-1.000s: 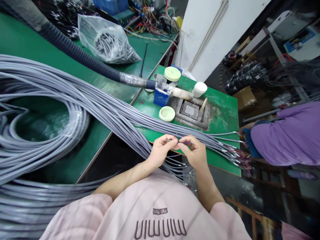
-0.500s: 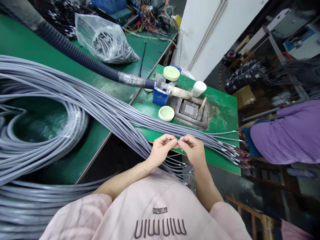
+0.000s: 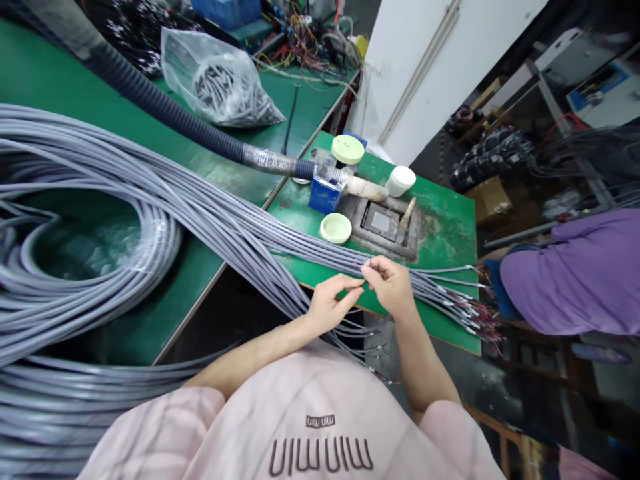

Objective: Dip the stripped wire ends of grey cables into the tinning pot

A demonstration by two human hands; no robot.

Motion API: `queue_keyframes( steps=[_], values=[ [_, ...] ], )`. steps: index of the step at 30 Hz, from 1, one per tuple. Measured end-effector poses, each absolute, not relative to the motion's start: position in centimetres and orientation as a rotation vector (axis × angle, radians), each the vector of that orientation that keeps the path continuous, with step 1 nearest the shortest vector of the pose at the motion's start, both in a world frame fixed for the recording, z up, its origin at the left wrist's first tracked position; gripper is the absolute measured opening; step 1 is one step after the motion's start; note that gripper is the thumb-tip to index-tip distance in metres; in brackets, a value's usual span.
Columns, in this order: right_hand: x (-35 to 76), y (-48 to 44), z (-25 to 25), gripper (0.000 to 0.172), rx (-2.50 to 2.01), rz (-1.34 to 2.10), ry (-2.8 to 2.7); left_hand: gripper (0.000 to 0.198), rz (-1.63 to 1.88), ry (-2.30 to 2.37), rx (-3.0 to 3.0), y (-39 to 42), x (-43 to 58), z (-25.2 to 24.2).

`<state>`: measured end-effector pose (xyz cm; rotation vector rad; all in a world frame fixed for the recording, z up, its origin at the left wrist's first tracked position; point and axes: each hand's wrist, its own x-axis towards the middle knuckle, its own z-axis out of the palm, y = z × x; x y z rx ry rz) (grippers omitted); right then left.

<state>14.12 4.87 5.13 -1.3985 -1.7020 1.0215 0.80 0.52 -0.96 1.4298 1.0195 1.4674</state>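
Thin coloured wires (image 3: 369,260) stick out at the fingertips of my right hand (image 3: 393,287), which is closed in a pinch on them. My left hand (image 3: 331,303) is just left of it, thumb and forefinger brought near each other close to the right fingertips; what lies between them, if anything, is too small to make out. Behind both hands a thick bundle of grey cables (image 3: 300,243) runs across the green bench, its stripped, coloured ends (image 3: 483,317) at the right. More loose cable ends hang below my hands.
On the green bench (image 3: 450,220) are a soldering pot (image 3: 383,221), a pale green lid (image 3: 335,229), a white cup (image 3: 401,181) and a blue box (image 3: 324,195) under a hose (image 3: 200,133). A person in purple (image 3: 580,273) is at the right.
My hands were together at the fingertips; now the right hand has risen slightly up and right, and the left has moved a little right and down. The view has shifted slightly.
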Motion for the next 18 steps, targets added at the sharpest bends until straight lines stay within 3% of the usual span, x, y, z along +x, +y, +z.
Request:
queue_keyframes(
  steps=[4, 13, 18],
  values=[
    [14.4, 7.3, 6.3, 0.018, -1.442, 1.004, -1.792, 0.030, 1.498, 0.990, 1.703, 1.5, -0.4, -0.8],
    [13.2, 15.0, 7.7, 0.018, -1.464, 1.120, -2.057, 0.021, 1.383, 1.508, 2.177, 5.2, -4.7, -2.3],
    [11.5, 17.9, 6.9, 0.015, -1.490, 1.109, -2.253, 0.019, 1.332, 1.516, 2.201, 5.4, -4.9, -3.3]
  ],
)
